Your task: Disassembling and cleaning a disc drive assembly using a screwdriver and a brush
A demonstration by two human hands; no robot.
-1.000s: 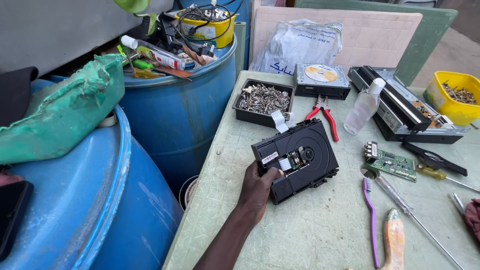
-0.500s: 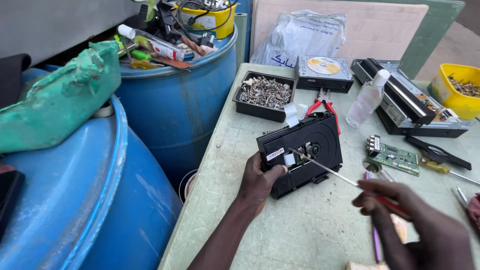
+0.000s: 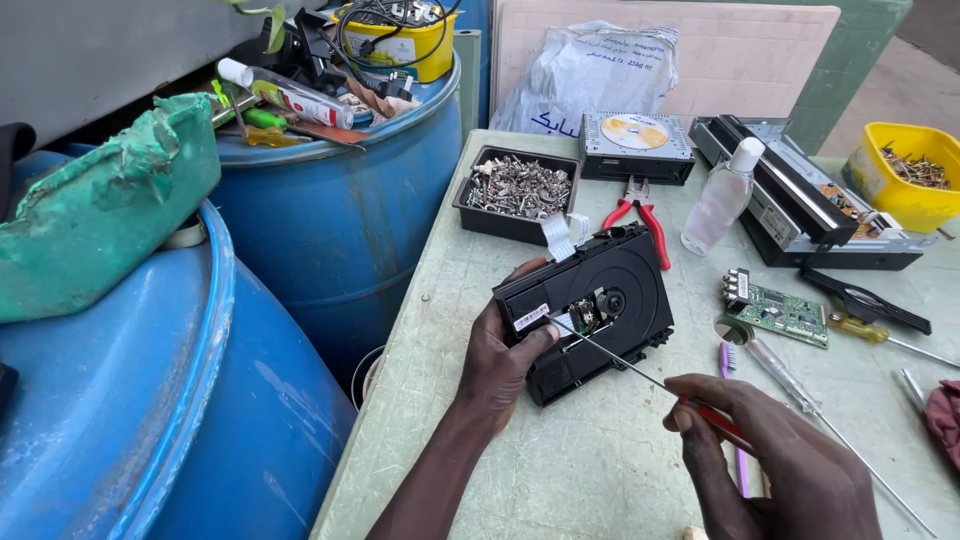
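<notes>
Left hand (image 3: 500, 360) clamps the black disc drive (image 3: 590, 305) near the worktop's (image 3: 560, 470) left edge; right hand (image 3: 780, 460) grips a screwdriver (image 3: 640, 372), its tip on the drive.

I'm at what looks like an outdoor repair workshop: a bench (image 3: 470, 300) strewn with screw trays (image 3: 517, 192), pliers (image 3: 640, 215), circuit board (image 3: 778, 311), beside blue drums (image 3: 340, 220).

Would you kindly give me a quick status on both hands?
Left hand grips black disc drive, tilted. Right hand holds screwdriver, tip at drive's centre. Nothing blocking.
</notes>
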